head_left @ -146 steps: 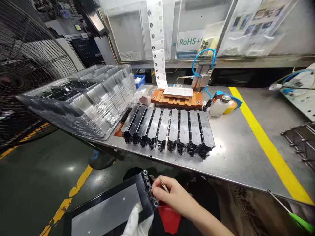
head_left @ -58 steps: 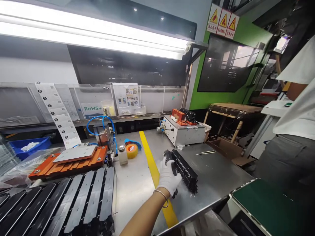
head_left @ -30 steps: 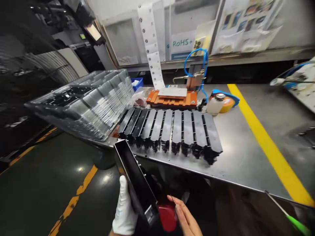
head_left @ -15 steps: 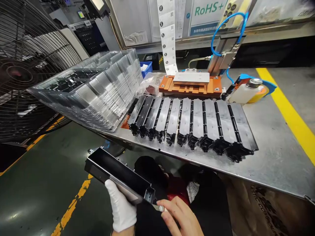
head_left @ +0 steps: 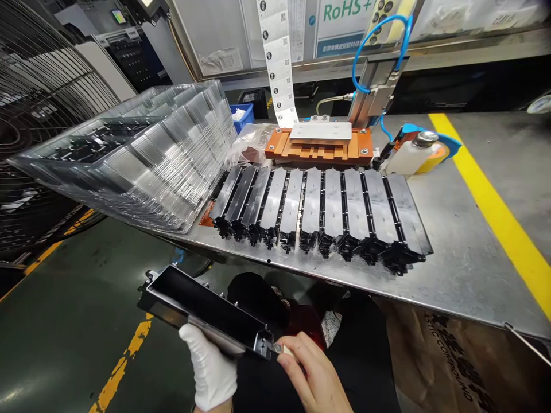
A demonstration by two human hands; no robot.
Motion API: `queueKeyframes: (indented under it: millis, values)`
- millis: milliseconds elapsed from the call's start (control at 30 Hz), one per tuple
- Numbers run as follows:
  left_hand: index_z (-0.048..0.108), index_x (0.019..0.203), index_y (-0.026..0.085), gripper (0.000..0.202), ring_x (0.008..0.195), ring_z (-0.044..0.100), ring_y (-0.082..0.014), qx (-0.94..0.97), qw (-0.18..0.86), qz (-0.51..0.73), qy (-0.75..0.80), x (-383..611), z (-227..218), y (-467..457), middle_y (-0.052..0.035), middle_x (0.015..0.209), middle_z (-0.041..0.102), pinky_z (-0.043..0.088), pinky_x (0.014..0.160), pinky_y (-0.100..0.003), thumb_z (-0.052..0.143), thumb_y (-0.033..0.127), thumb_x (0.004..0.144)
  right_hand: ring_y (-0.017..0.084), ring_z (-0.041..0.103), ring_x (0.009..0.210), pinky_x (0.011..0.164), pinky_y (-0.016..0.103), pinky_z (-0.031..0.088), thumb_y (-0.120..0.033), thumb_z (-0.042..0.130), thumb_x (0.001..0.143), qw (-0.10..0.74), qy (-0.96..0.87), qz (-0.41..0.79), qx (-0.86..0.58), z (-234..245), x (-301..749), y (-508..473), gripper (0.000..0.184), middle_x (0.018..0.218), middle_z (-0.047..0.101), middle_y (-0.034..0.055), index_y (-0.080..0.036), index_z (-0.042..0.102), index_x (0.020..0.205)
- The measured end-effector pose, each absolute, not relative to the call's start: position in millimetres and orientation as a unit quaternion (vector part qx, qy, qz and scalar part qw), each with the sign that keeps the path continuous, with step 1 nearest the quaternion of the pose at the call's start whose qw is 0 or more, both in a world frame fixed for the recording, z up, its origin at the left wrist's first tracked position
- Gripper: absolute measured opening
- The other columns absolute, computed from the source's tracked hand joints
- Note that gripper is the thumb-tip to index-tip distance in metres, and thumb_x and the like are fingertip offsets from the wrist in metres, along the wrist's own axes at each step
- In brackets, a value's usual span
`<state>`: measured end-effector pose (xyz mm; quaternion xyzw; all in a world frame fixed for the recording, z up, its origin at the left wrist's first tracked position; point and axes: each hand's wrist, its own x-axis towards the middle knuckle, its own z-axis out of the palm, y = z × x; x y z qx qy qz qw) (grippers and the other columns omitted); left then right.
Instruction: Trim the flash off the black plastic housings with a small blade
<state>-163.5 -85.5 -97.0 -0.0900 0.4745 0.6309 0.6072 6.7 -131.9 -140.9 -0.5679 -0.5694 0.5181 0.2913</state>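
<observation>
My left hand (head_left: pixel 210 367), in a white glove, grips a long black plastic housing (head_left: pixel 202 310) from beneath, holding it level below the table's front edge with its hollow side up. My bare right hand (head_left: pixel 312 376) pinches a small thin metal tool against the housing's right end corner. A row of several similar black housings with grey faces (head_left: pixel 321 212) lies side by side on the steel table (head_left: pixel 465 252), just beyond my hands.
A stack of clear plastic trays (head_left: pixel 129 155) overhangs the table's left end. Behind the row sit an orange fixture with a metal plate (head_left: pixel 321 143), a white bottle (head_left: pixel 408 158), a label strip (head_left: pixel 278 69) and a blue bin (head_left: pixel 243 115). A large fan (head_left: pixel 38 132) stands at left.
The housing has tipped from upright to level in my left hand, and my right hand has come to its right end with the tool. My view shifted slightly left.
</observation>
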Motion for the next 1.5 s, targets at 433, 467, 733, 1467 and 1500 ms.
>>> queueKeyframes:
  millis: [433,467,733,1467,1500]
  values:
    - [0.066,0.078,0.018,0.059,0.050,0.057,-0.0115,0.007,0.606,0.524,0.599,-153.0,-92.7,-71.2,0.0010,0.062,0.062,0.050,0.046,-0.021,0.063,0.076,0.067,0.016,0.064,0.076,0.069,0.027,0.050,-0.048,0.040,0.098,0.261,-0.698,0.482,-0.462,-121.5,38.3,-125.9,0.030,0.083,0.066,0.0005,-0.032,0.063,0.111]
    - [0.065,0.076,0.018,0.060,0.049,0.057,-0.0117,0.010,0.603,0.515,0.609,-152.9,-95.6,-73.4,0.0007,0.061,0.062,0.050,0.046,-0.022,0.061,0.077,0.068,0.016,0.063,0.073,0.066,0.027,0.050,-0.048,0.039,0.098,0.264,-0.718,0.461,-0.450,-117.8,37.2,-124.6,0.031,0.082,0.065,0.0006,-0.032,0.062,0.111]
    - [0.071,0.099,0.020,0.063,0.066,0.066,-0.0131,0.026,0.574,0.498,0.649,-155.0,-107.7,-81.4,0.0001,0.076,0.070,0.056,0.061,-0.021,0.061,0.075,0.070,0.015,0.062,0.071,0.065,0.026,0.048,-0.046,0.037,0.099,0.257,-0.748,0.426,-0.439,-114.7,35.5,-117.2,0.030,0.081,0.064,-0.0003,-0.031,0.061,0.110]
    - [0.068,0.110,0.017,0.072,0.052,0.051,-0.0076,-0.046,0.702,0.539,0.462,-159.6,-96.1,-87.3,0.0044,0.063,0.056,0.047,0.044,-0.017,0.083,0.061,0.055,0.019,0.068,0.097,0.083,0.029,0.054,-0.052,0.040,0.096,0.217,-0.534,0.501,-0.645,-170.6,57.5,-119.2,0.035,0.102,0.071,0.0020,-0.029,0.065,0.106]
    - [0.065,0.119,0.018,0.074,0.053,0.052,-0.0070,-0.053,0.710,0.532,0.459,-158.1,-95.3,-87.6,0.0045,0.065,0.057,0.048,0.046,-0.017,0.082,0.059,0.059,0.019,0.067,0.100,0.086,0.030,0.053,-0.051,0.040,0.097,0.220,-0.531,0.519,-0.633,-169.2,59.3,-119.9,0.034,0.104,0.070,0.0021,-0.029,0.065,0.107]
